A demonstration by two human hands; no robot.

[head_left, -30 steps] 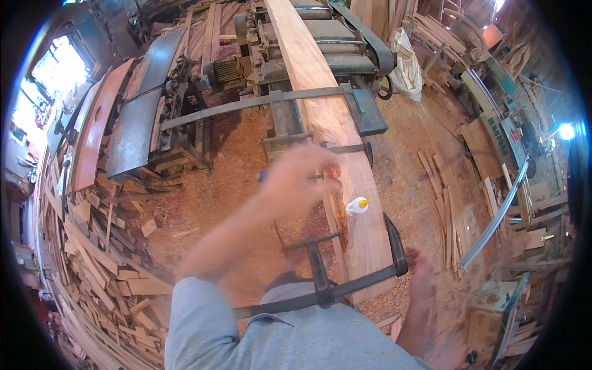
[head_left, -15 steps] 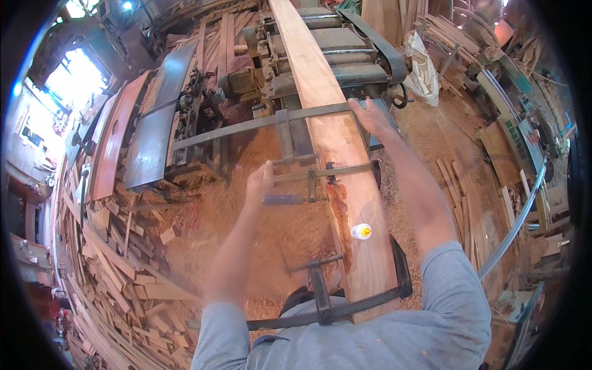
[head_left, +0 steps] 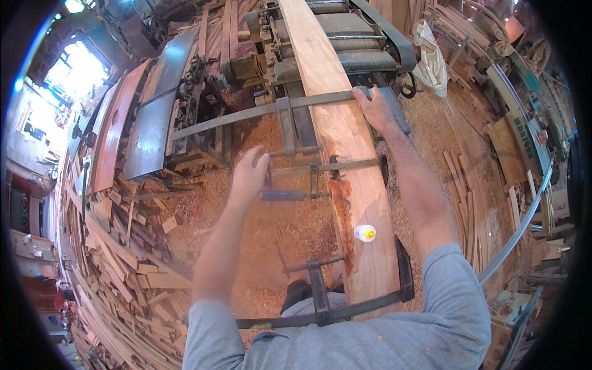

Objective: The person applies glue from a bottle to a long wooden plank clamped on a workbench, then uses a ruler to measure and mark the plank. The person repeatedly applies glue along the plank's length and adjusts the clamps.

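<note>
A long wooden board [head_left: 336,117] runs away from me, with bar clamps across it. My right hand [head_left: 375,110] is closed round the fixed-jaw end of the far bar clamp [head_left: 234,117], at the board's right edge. My left hand [head_left: 250,174] has its fingers curled at the handle end of that clamp's screw, left of the board; the hand partly hides the handle. The screw's tip meets the board's left edge. Just nearer sits a second clamp [head_left: 354,164] with a purple handle [head_left: 282,195]. A third clamp [head_left: 320,293] crosses the board close to my body.
A white bottle with a yellow cap [head_left: 365,233] stands on the board. Behind is a roller machine [head_left: 339,61] under the board's far end. Scrap wood [head_left: 123,246] is piled at left, and a grey metal-topped machine [head_left: 151,132] stands there. Wood shavings [head_left: 222,228] cover the floor.
My left hand has moved slightly up and left, turning at the screw handle. My right hand stays on the clamp end. The view has shifted a little.
</note>
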